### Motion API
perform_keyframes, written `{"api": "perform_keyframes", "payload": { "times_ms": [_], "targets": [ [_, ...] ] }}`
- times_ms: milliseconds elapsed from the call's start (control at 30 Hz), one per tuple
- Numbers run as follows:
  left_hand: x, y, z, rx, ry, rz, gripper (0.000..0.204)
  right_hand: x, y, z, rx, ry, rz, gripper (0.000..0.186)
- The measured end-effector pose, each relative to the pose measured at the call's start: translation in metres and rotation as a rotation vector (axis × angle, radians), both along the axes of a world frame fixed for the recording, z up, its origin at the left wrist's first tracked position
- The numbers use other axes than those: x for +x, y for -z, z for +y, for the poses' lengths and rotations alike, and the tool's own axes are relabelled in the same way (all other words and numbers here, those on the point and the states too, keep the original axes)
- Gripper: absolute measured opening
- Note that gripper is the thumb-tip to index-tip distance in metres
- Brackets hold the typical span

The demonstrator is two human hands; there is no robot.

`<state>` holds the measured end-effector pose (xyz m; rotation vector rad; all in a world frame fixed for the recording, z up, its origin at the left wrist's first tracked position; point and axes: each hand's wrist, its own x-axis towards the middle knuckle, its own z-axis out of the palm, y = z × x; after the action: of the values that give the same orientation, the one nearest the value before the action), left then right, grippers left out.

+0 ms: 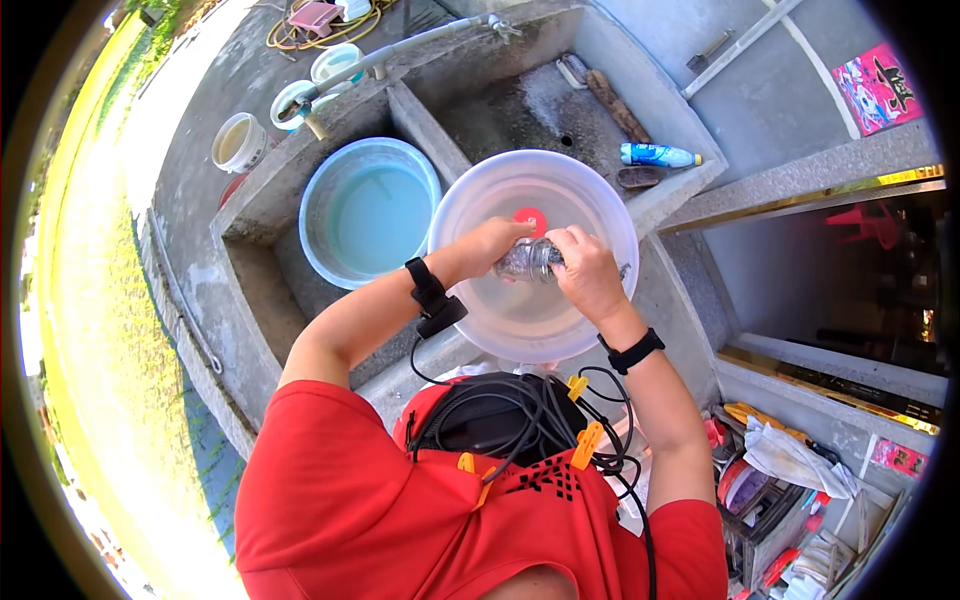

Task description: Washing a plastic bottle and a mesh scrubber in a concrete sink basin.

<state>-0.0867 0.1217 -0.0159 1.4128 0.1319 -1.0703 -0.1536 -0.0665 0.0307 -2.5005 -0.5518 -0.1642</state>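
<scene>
Jar, clear and glass-like (522, 262), one: lying sideways over or within the translucent basin (490, 325), depth not determinable. Left hand (490, 247) grasps the jar's body; right hand (588, 272) has its fingers closed about the ringed end. Step in hand, by appearance: two-handed work at that end, the next move probably calling for a firm left hold while the right fingers work.

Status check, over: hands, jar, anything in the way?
Left hand gripping jar. Right hand at jar's neck, exact grip hidden. Jar tilted over tub. Red disc close by left hand, possible snag.
</scene>
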Motion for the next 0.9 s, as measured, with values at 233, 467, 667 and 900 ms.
{"api": "perform_keyframes", "payload": {
  "times_ms": [233,467,667,900],
  "targets": [
    [-0.007,-0.007,-0.014,0.277,-0.212,-0.442,0.036,0.008,0.037,-0.008,0.371,0.264,0.362,0.024],
    [-0.003,-0.003,-0.009,-0.200,-0.333,-0.223,0.038,0.010,0.022,-0.012,0.383,0.238,0.284,0.023],
    [0.000,-0.024,-0.006,-0.048,-0.166,0.152,0.047,0.003,-0.012,-0.005,0.083,0.032,0.020,0.032],
    [-0.007,-0.012,-0.008,0.027,-0.251,-0.238,0.047,0.015,0.018,-0.007,0.432,0.224,0.103,0.024]
  ]
}}
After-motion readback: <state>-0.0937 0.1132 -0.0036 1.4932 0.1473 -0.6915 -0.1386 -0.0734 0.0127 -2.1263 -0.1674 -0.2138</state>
